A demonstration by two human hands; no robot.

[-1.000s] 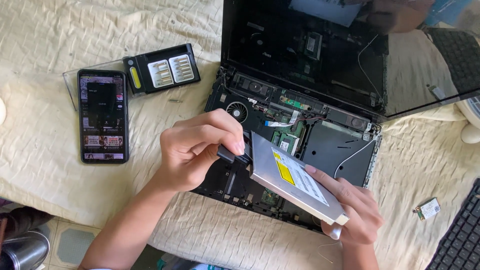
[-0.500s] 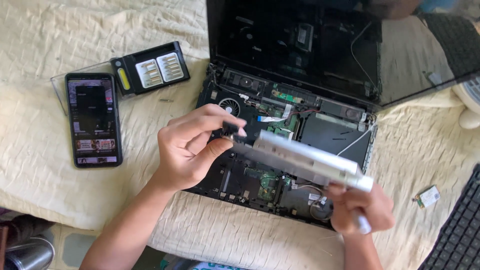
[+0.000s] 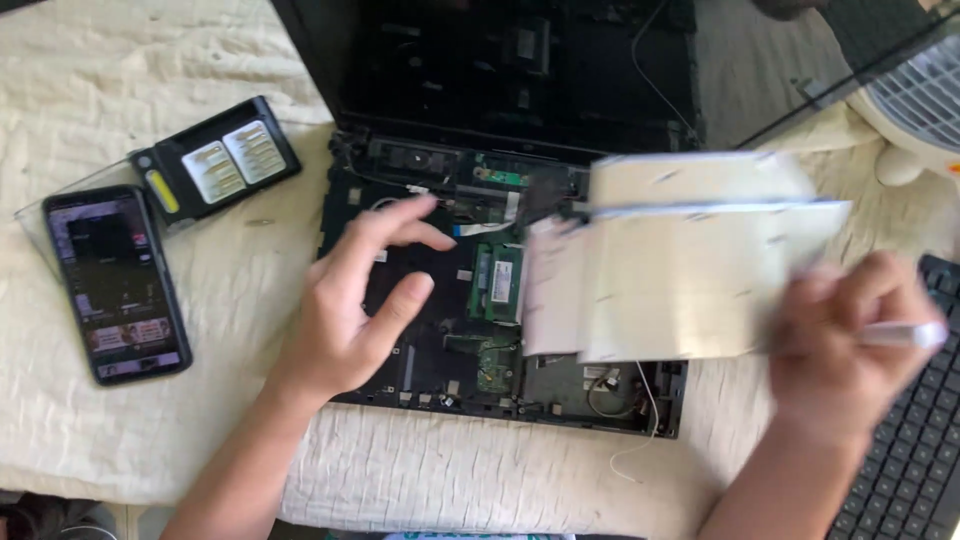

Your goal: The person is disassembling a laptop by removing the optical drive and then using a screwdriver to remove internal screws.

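An opened black laptop (image 3: 420,340) lies on a cream cloth with its circuit boards bare. My right hand (image 3: 850,345) grips a flat silver optical drive (image 3: 680,270) by its right edge, together with a thin silver tool (image 3: 905,335). The drive is blurred and held above the right half of the laptop base. My left hand (image 3: 360,300) hovers over the left half of the base with fingers spread and holds nothing.
A smartphone (image 3: 115,285) with a lit screen lies at the left. A small black screwdriver bit case (image 3: 215,160) sits behind it. A black keyboard (image 3: 910,450) lies at the right edge and a white fan (image 3: 915,95) stands at the top right.
My left hand has let go of the drive and opened. My right hand has swung the drive up and to the right, off the laptop base.
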